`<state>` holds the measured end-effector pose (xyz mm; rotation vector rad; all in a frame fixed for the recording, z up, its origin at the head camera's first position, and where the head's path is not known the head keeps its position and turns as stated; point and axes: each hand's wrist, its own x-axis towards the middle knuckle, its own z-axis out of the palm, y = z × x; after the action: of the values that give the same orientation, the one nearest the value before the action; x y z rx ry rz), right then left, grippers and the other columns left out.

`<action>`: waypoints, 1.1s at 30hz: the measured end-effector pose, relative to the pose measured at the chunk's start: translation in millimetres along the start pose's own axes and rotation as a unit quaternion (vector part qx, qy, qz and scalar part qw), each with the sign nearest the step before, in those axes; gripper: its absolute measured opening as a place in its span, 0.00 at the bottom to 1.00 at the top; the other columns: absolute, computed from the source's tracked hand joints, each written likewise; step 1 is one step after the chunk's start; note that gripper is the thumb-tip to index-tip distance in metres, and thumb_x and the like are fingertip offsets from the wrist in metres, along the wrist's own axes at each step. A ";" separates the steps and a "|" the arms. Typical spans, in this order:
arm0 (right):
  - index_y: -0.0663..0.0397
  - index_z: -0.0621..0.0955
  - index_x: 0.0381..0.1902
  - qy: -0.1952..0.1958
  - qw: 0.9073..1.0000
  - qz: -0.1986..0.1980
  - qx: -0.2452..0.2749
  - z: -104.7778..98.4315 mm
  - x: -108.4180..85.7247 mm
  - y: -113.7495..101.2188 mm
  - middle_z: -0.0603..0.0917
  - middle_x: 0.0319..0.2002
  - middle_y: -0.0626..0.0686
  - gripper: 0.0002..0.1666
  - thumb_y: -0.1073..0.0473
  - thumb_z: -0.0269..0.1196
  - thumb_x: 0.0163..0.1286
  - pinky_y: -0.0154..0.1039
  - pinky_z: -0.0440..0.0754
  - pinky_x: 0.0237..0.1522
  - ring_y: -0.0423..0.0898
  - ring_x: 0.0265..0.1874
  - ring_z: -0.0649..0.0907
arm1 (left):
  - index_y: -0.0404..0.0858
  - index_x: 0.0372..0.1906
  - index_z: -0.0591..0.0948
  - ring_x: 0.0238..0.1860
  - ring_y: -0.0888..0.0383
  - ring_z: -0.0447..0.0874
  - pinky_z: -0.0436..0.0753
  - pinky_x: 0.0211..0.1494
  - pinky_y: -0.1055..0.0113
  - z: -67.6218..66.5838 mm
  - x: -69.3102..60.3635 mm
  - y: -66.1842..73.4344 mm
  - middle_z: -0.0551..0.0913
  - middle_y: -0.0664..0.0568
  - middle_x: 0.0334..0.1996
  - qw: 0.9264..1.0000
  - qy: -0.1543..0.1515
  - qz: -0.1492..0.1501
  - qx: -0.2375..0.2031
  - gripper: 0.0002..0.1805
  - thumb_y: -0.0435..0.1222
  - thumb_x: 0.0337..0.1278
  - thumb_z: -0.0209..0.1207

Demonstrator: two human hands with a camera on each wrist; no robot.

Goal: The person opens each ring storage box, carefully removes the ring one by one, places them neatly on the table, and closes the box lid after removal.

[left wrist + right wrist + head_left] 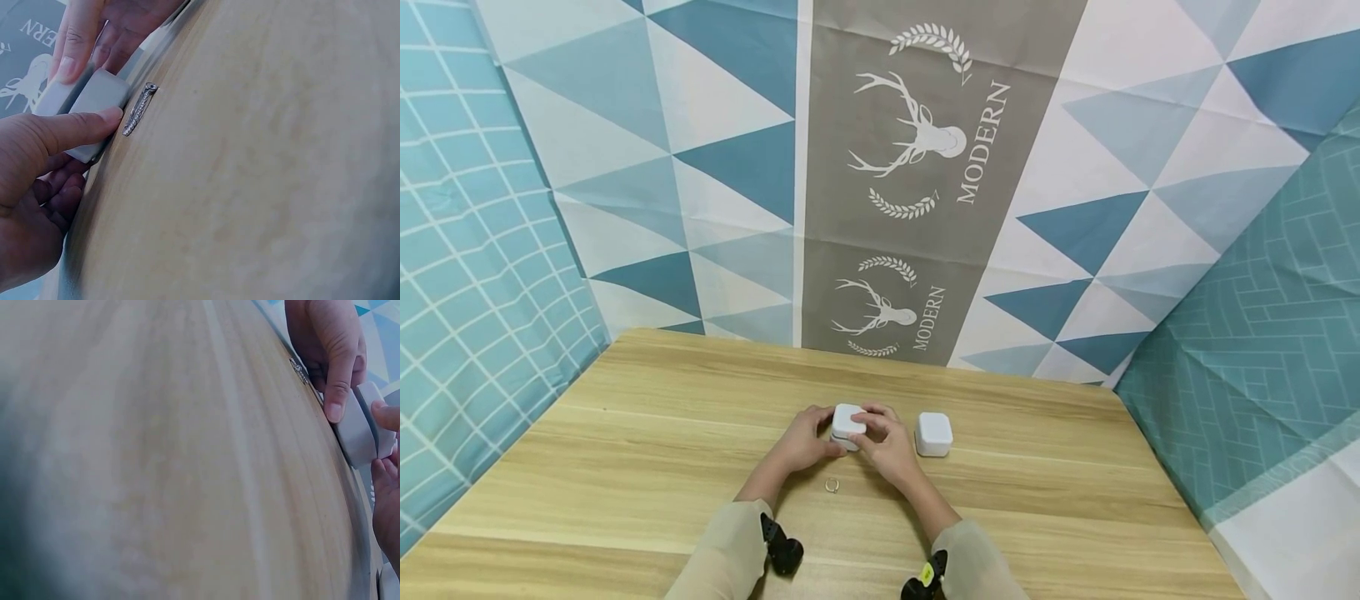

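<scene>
A small white box (848, 418) with rounded corners stands on the table between both hands. My left hand (799, 443) grips its lower part (101, 95), the thumb pressed along the near side. From the right, my right hand (887, 448) pinches the upper part, the lid (370, 394), between thumb and fingers. A dark gap runs between lid and base in both wrist views; the box's inside is hidden. Just in front of the box lies a silver ring (832, 485), touched by neither hand. Its band looks studded in the left wrist view (140, 109).
A second white box (934, 434) of similar shape stands upright to the right of my right hand. The wooden table (662, 417) meets a patterned cloth backdrop (917, 167) at its far edge, with blue-green cloths on both sides.
</scene>
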<state>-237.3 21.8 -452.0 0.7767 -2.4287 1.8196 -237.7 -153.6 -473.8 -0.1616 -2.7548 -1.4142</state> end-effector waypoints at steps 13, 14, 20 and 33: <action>0.71 0.81 0.45 0.006 1.000 -0.013 -0.013 0.7 -1.4 1.7 0.74 0.56 0.65 0.16 0.69 0.65 0.57 0.41 0.73 0.61 0.57 0.58 0.73 | 0.27 0.60 0.72 0.58 0.44 0.72 0.70 0.64 0.49 -0.7 -0.8 1.3 0.77 0.39 0.53 1.000 -0.001 0.000 -0.005 0.38 0.34 0.38 0.71; 0.71 0.81 0.45 0.005 1.000 -0.011 -0.012 0.7 -1.5 1.5 0.73 0.56 0.65 0.16 0.69 0.65 0.57 0.41 0.73 0.61 0.57 0.58 0.73 | 0.27 0.60 0.72 0.58 0.44 0.72 0.70 0.64 0.49 -0.9 -1.1 1.4 0.77 0.39 0.53 1.000 -0.001 -0.001 -0.005 0.38 0.34 0.38 0.71; 0.72 0.80 0.45 0.002 1.000 -0.016 -0.007 0.6 -1.4 1.5 0.73 0.56 0.66 0.16 0.70 0.64 0.58 0.40 0.73 0.61 0.58 0.58 0.73 | 0.27 0.59 0.72 0.58 0.43 0.73 0.70 0.64 0.49 -0.5 -1.1 0.4 0.77 0.39 0.52 1.000 -0.003 0.008 0.002 0.37 0.34 0.38 0.71; 0.72 0.80 0.45 0.002 1.000 -0.015 -0.021 0.7 -1.9 -0.7 0.73 0.56 0.66 0.16 0.70 0.65 0.57 0.43 0.72 0.62 0.58 0.59 0.73 | 0.27 0.59 0.72 0.57 0.44 0.73 0.70 0.64 0.50 -0.5 -1.5 1.5 0.77 0.39 0.52 1.000 0.000 0.005 -0.005 0.38 0.34 0.37 0.72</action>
<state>-235.1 21.7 -452.2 0.8006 -2.4311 1.7517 -236.1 -153.2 -472.4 -0.1752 -2.7443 -1.4260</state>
